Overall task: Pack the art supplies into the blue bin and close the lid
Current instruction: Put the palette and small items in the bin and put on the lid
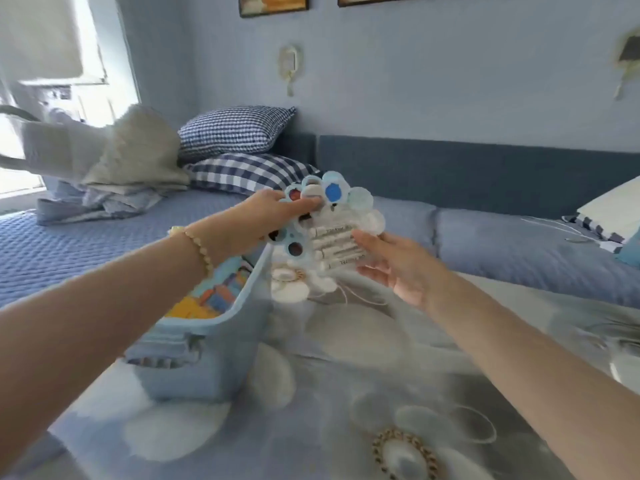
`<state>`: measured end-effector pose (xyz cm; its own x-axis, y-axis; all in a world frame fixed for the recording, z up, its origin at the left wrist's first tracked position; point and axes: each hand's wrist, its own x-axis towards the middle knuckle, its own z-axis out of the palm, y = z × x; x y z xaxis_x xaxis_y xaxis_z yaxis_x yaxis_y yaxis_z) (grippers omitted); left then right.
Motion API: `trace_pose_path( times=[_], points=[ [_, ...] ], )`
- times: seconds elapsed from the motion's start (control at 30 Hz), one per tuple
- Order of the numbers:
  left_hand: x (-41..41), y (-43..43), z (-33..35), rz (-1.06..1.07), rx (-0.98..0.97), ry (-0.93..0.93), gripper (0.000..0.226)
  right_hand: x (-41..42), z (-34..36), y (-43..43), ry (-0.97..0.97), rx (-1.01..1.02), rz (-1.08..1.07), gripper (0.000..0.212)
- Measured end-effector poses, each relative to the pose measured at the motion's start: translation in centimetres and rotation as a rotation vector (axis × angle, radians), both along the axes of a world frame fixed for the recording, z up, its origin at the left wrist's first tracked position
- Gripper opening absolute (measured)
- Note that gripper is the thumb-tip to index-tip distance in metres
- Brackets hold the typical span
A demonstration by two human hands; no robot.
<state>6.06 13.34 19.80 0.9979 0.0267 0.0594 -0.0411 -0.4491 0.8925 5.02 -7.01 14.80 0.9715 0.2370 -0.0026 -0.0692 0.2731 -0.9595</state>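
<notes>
The left hand (273, 216) grips the top edge of a paint set (332, 233), its fingers curled over the ring of round colour wells. A beaded bracelet (201, 251) sits at its wrist. The right hand (398, 268) is open, with straight fingers touching the right side of the same set, where about 4 white tubes lie side by side in clear wrapping. It seems to steady the pack rather than carry it. The 2 hands hold the paint set in the air, above and just beyond the far right corner of the blue bin (242, 306), and it is not yet inside.

The bin stands on a flowered cloth (381, 358), below the left forearm, with its top open. Some colourful flat things (214, 292), orange, yellow and blue, already lie in it, though blur hides what they are. Some packing therefore appears done, and the paint set looks like the piece now in hand.

What is left, as I judge it, is to lower the set into the bin, add any supplies that lie out of view, and close the lid. No lid shows anywhere in this view, so it must be found first. A small pale flower-shaped thing (287, 282) lies on the cloth just beside the bin. I cannot tell whether it is a supply or part of the cloth's pattern. Checked pillows (239, 133) rest on the bed behind.
</notes>
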Motion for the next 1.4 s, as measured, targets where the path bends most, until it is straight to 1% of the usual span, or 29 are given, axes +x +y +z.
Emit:
trace_pose_path(
  times=[0.1,0.17,0.2,0.23,0.33,0.4,0.47,0.53,0.57,0.63,0.7,0.77,0.83,0.87,0.97,1.1,1.13,1.2,1.27,1.3,1.4],
  points=[
    [-0.6,6.9,1.2,0.238,-0.024,-0.109,0.044,1.4,0.8,5.5,0.025,-0.047,0.028,0.01],
    [-0.6,10.9,1.1,0.393,0.044,-0.203,0.042,2.7,0.9,8.0,-0.029,-0.079,-0.02,0.008],
    [-0.4,12.7,0.7,0.429,0.085,-0.218,0.044,3.3,1.0,9.0,-0.066,-0.08,-0.069,0.007],
    [-0.3,13.9,0.1,0.443,0.146,-0.202,0.045,3.9,1.0,9.9,-0.089,-0.073,-0.129,0.007],
    [0.7,15.1,-2.5,0.451,0.371,-0.07,0.051,5.5,1.0,11.9,-0.084,-0.099,-0.265,0.013],
    [1.4,14.7,-3.7,0.449,0.455,-0.091,0.056,6.2,0.5,13.2,-0.078,-0.191,-0.278,0.021],
    [2.0,14.2,-4.1,0.398,0.479,-0.13,0.06,6.6,-0.1,14.3,-0.083,-0.245,-0.266,0.025],
    [2.5,14.2,-4.2,0.366,0.491,-0.143,0.058,6.9,-0.6,15.0,-0.105,-0.242,-0.244,0.023],
    [2.5,14.4,-4.2,0.384,0.507,-0.149,0.057,7.1,-0.7,15.2,-0.119,-0.249,-0.244,0.02],
    [2.3,15.0,-4.2,0.444,0.549,-0.165,0.063,7.5,-0.9,15.2,-0.162,-0.294,-0.275,0.01],
    [2.0,15.8,-4.5,0.474,0.582,-0.14,0.065,7.7,-1.1,14.8,-0.199,-0.345,-0.303,0.006],
    [1.6,16.1,-4.9,0.422,0.632,-0.022,0.066,7.6,-1.4,14.3,-0.211,-0.371,-0.304,0.006],
    [1.2,16.0,-5.6,0.327,0.62,0.142,0.064,7.3,-1.6,13.6,-0.217,-0.392,-0.294,0.007],
    [1.3,15.9,-6.1,0.301,0.601,0.174,0.06,7.3,-1.8,13.1,-0.227,-0.408,-0.286,0.006],
    [1.8,16.2,-7.1,0.335,0.635,0.103,0.054,7.2,-1.8,11.7,-0.269,-0.452,-0.266,0.005],
    [2.1,16.6,-7.6,0.327,0.774,0.002,0.061,7.0,-1.7,9.0,-0.307,-0.5,-0.255,0.01],
    [2.1,16.7,-7.5,0.312,0.771,-0.011,0.06,7.0,-1.8,8.2,-0.317,-0.526,-0.259,0.011],
    [2.1,16.6,-7.4,0.266,0.699,-0.028,0.056,6.8,-1.9,6.5,-0.334,-0.562,-0.282,0.012],
    [2.6,15.6,-7.3,0.172,0.625,-0.031,0.053,6.6,-1.8,4.7,-0.342,-0.579,-0.32,0.013],
    [3.1,14.6,-7.2,0.106,0.605,-0.035,0.055,6.4,-1.7,3.7,-0.344,-0.597,-0.338,0.014],
    [5.5,9.5,-5.8,-0.127,0.63,-0.082,0.075,5.3,-1.0,0.2,-0.353,-0.678,-0.369,0.02]
  ],
)
